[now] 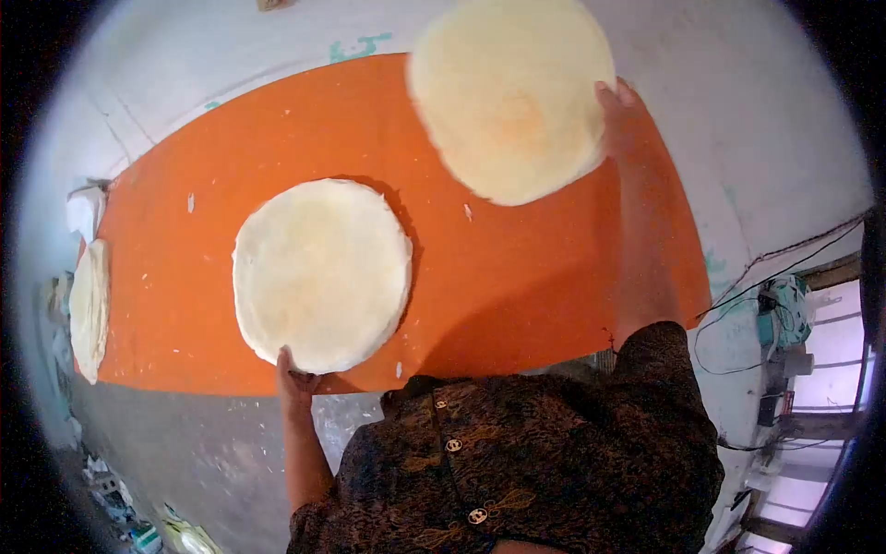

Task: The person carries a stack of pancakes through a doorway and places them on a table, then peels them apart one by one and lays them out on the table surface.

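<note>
A thick, round stack of pale flat sheets (323, 272) lies on the orange table (175, 305). My left hand (297, 377) is at its near edge, thumb on top and fingers tucked beneath the rim. Toward the back right, a large round pale sheet (512, 102) is held up over the table's far side, slightly blurred. My right hand (616, 106) grips its right edge, with the thumb on the upper face. The fingers behind the sheet are hidden.
Folded pale sheets (89, 309) lie at the table's left end, beside a white cloth or bag (86, 212). A pale wall (757, 120) runs behind the table. At the right hang dark cables (738, 297) near a green-and-white item (784, 309).
</note>
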`<action>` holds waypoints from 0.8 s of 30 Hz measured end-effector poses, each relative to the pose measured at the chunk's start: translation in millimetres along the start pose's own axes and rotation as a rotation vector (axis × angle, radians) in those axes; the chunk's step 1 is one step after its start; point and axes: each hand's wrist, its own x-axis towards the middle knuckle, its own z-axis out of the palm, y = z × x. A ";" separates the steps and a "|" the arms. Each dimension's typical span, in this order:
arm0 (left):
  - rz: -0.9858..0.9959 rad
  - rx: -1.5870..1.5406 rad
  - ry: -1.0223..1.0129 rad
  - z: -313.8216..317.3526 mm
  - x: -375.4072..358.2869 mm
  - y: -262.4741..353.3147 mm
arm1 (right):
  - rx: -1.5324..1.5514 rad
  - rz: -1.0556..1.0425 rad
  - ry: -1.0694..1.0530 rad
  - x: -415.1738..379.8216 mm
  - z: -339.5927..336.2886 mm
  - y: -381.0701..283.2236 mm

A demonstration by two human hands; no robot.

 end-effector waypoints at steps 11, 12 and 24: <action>-0.061 -0.053 0.056 -2.5 0.3 3.9 | -0.858 -0.085 -0.205 -15.9 -28.3 -30.3; -0.070 -0.068 0.046 -10.1 6.7 -0.2 | -0.894 -0.027 -0.236 -2.7 -31.4 -15.5; -0.060 -0.018 0.005 -9.5 -2.0 4.1 | -0.995 -0.516 -0.346 -178.4 126.9 -182.8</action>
